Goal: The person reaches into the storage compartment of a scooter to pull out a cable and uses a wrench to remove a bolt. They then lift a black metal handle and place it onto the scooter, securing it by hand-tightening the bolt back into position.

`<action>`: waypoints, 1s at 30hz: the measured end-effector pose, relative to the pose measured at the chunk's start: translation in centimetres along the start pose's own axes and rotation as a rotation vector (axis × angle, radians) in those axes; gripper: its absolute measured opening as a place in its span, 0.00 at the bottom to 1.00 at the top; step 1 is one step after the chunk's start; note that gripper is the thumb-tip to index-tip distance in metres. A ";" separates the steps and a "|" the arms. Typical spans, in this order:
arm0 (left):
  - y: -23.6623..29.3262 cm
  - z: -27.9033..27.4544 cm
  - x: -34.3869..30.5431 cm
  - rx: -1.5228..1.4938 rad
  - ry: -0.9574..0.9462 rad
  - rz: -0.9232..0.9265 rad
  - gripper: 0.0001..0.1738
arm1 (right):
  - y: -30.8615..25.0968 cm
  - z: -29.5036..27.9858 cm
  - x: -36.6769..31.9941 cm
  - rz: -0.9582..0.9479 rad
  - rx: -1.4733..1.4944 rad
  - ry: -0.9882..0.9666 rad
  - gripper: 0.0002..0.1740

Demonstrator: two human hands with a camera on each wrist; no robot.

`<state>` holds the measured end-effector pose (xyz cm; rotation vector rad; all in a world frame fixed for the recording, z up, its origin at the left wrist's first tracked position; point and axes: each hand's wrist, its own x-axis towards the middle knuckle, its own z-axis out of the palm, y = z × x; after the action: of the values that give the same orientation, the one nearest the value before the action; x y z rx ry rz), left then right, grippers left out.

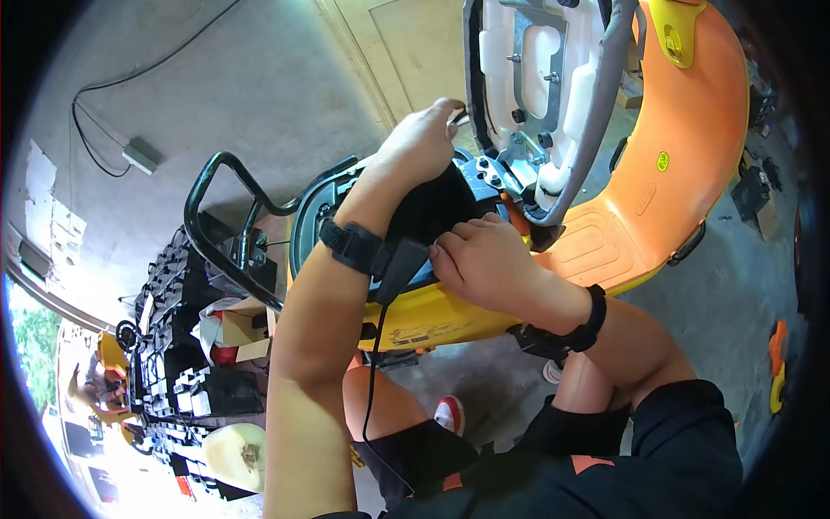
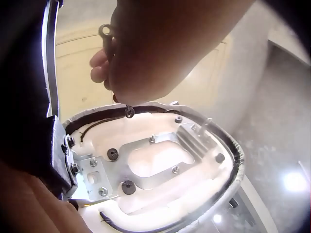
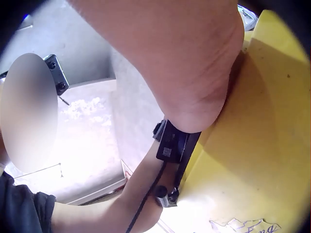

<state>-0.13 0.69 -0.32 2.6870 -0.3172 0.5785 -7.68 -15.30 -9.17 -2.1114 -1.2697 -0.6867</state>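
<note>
- Small wrench [image 2: 105, 33]: pinched in the left hand [image 2: 141, 53], ring end up, lower end set at a bolt [image 2: 129, 112] on the rim of the raised seat's underside [image 2: 160, 162].
- Handling, judged: thin steel, stiff, light; easily slipped off so small a bolt head. Best held on the shank near the free ring end.
- Seat underside: white moulded plastic, taken as brittle; metal bracket [image 2: 187, 136] is rigid.
- Right hand [image 1: 484, 259]: fingers curled against a dark part below the seat hinge; a grip cannot be confirmed.
- Hands apart, left above right.
- Scooter body [image 1: 692, 130]: orange.
- Hidden: wrench shank behind the fingers; bolt engagement unclear; right fingertips unseen in the wrist view.
</note>
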 end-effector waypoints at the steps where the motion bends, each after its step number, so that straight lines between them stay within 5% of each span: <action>1: 0.0 0.1 0.0 -0.068 -0.151 -0.039 0.20 | 0.0 0.0 0.0 0.010 0.004 -0.007 0.18; 3: 0.9 -0.8 0.0 -0.145 -0.470 -0.129 0.24 | 0.0 -0.1 0.0 0.019 0.006 -0.015 0.18; 8: 0.2 0.3 0.1 -0.064 -0.448 -0.016 0.23 | -0.1 -0.7 0.1 0.030 -0.030 -0.094 0.13; 10: 0.8 -0.3 0.1 -0.056 -0.584 -0.070 0.23 | -0.1 -0.6 0.1 0.032 -0.033 -0.087 0.13; 17: 1.1 0.3 -0.2 -0.059 -0.563 -0.060 0.24 | -0.2 -0.8 0.1 0.029 -0.027 -0.087 0.13; 19: 2.1 -0.4 -0.3 -0.058 -0.603 -0.190 0.24 | -0.1 -0.7 0.0 0.023 -0.030 -0.070 0.13; 30: 0.5 -0.1 -0.1 -0.011 -0.550 -0.099 0.31 | 0.0 -0.6 0.0 0.001 -0.018 -0.032 0.12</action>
<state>-0.43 0.28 -0.10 2.7871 -0.3223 -0.2029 -7.82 -15.74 -8.75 -2.1451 -1.2835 -0.6688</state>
